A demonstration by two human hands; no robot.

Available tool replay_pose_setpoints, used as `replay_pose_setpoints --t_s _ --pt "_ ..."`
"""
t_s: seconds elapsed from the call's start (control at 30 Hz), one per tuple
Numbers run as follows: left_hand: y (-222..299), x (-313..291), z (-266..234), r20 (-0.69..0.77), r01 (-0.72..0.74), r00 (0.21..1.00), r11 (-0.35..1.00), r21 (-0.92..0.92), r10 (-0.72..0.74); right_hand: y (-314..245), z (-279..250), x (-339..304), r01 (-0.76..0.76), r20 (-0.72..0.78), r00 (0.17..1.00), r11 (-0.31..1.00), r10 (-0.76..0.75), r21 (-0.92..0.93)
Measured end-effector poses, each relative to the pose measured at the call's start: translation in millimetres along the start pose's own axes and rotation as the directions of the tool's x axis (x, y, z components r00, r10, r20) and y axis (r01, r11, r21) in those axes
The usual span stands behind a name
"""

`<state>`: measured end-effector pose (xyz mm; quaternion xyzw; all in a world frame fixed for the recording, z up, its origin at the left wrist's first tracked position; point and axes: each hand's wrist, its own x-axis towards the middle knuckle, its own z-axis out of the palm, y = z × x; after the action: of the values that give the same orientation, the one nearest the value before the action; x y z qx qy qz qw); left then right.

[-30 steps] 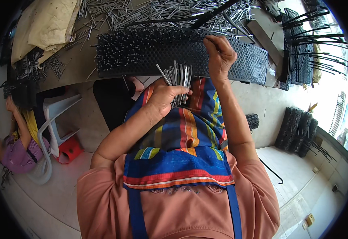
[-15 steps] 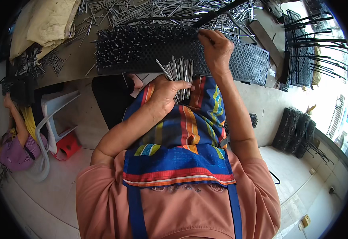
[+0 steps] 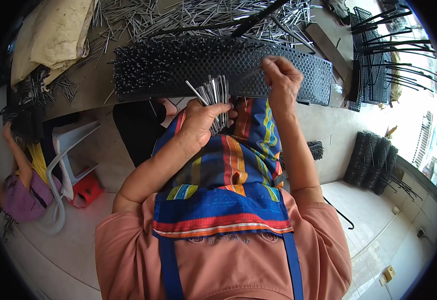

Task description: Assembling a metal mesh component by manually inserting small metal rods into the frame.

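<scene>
My left hand (image 3: 201,120) is closed round a bundle of thin silvery metal rods (image 3: 213,92), held upright in front of my apron with their tops fanned slightly. Above and to the right, my right hand (image 3: 282,77) is pinched, and a blurred thin rod (image 3: 251,74) seems to stretch from its fingertips toward the bundle. Both hands are by the near side of a long black perforated rack (image 3: 313,82) that curves along the table edge. Many rods (image 3: 141,65) stand packed in the holes of its left part; its right part shows bare holes.
Loose rods (image 3: 188,17) cover the table's far side, with a black bar (image 3: 256,22) across them. Tan sheets (image 3: 58,35) lie at far left. Black racks with long handles (image 3: 376,80) stand at right; more black bundles (image 3: 371,162) are on the floor. Another person (image 3: 23,200) works at left.
My right hand has moved right, away from the rack's middle, and a blurred rod now shows at its fingers. The left hand with the bundle has shifted slightly left.
</scene>
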<state>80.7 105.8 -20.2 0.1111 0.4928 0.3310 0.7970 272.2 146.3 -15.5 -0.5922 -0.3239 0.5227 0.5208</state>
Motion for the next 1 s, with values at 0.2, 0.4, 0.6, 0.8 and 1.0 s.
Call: replay_pose_setpoints --t_s 0.2,0.4,0.6,0.8,1.0 --pt "-3 2 2 0.047 -0.008 0.999 0.999 0.049 0.006 5 -1 38 0.662 -0.038 0.708 0.681 -0.705 -0.313" --pt "-5 4 -1 0.048 0.016 0.999 0.999 0.039 -0.018 1 -2 35 0.589 -0.055 0.773 0.748 -0.632 -0.306" --pt "-5 8 5 0.08 0.017 0.997 1.0 0.018 -0.018 0 -8 41 0.609 0.005 0.76 0.708 -0.65 -0.358" --pt "-2 9 16 0.072 -0.004 0.997 0.999 -0.042 0.007 8 -6 39 0.591 0.01 0.786 0.747 -0.618 -0.303" --pt "-5 13 17 0.093 -0.03 0.995 0.999 -0.014 0.031 4 -6 31 0.693 0.188 0.701 0.595 -0.688 -0.408"
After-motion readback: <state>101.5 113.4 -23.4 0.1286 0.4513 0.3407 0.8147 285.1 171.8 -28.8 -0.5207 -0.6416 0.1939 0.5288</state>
